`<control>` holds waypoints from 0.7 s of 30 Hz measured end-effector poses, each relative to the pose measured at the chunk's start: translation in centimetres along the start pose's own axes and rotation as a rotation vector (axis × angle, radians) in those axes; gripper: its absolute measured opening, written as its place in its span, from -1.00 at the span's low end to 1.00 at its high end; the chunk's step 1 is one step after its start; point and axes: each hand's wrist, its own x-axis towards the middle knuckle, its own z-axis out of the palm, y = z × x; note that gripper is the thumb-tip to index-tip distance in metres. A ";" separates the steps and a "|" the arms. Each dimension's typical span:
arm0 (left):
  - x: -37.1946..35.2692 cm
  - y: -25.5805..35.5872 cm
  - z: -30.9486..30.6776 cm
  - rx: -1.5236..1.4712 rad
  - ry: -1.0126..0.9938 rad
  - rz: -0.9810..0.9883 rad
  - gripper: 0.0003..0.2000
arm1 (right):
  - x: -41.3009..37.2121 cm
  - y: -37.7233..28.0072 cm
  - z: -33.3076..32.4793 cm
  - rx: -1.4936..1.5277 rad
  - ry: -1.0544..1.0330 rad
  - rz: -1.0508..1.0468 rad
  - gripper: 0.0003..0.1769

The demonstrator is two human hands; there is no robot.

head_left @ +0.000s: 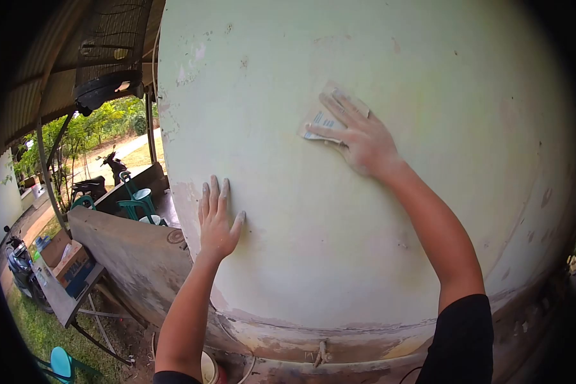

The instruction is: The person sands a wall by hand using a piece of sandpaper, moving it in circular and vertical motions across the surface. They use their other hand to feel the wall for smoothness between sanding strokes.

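A pale green painted wall [288,211] with worn, chipped patches fills most of the view. My right hand [365,137] presses a folded sheet of sandpaper [321,120] flat to its upper middle. Blue print shows on the sheet's light backing, and my fingers cover part of it. Lower down, near the wall's left edge, my left hand [217,221] rests with its fingers stretched out and holds nothing. Pale dust coats the fingers of both hands.
A low wall [128,253] adjoins on the left. Beyond it are green chairs [134,203] and a motorbike [96,185]. A table [57,301] bears a cardboard box [73,265]. A stub of pipe [322,352] juts out at the wall's base, near a bucket [209,368].
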 end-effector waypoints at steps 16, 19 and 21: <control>-3.9 -1.7 -1.0 0.061 -0.159 -0.068 -0.13 | -8.0 -14.4 11.4 0.230 -0.263 -0.519 -0.33; -1.8 -3.4 -1.9 0.034 -0.102 -0.039 -0.09 | -1.7 -9.6 6.6 0.166 -0.182 -0.372 -0.36; -1.5 -3.6 -1.9 0.030 -0.078 -0.034 -0.06 | 4.0 -6.3 3.6 0.080 0.020 -0.222 -0.44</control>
